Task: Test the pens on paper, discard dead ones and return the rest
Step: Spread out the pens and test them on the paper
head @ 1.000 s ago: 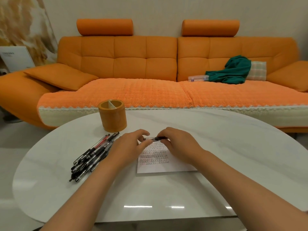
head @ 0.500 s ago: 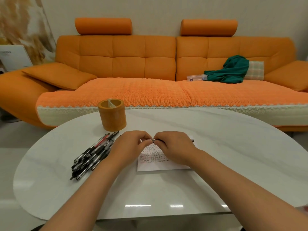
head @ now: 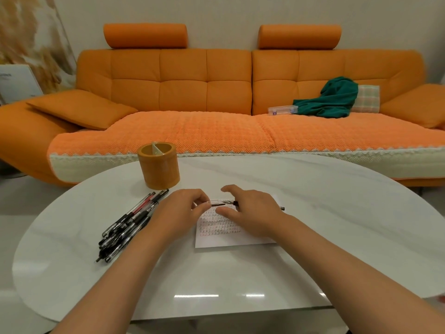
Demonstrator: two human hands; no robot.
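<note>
The left hand (head: pixel 180 210) pinches a clear cap (head: pixel 215 202) between thumb and fingertips. The cap's open end meets the tip of the pen (head: pixel 235 202), and I cannot tell whether they touch. The pen runs on under the right hand (head: pixel 255 213), its tail poking out past the wrist. That hand's forefinger and thumb are spread, and the other fingers are hidden, so I cannot tell how it holds the barrel.

The pen looks light, stiff and smooth, likely slippery on the clear barrel. The dark rubber sleeve just behind the tip is the surest place to take it for writing. The cap is tiny and could easily be dropped.

The paper (head: pixel 240 239) lies directly below both grips. The untested pens (head: pixel 127 225) lie beside the left forearm, and the cup (head: pixel 159 168) stands beyond them.
</note>
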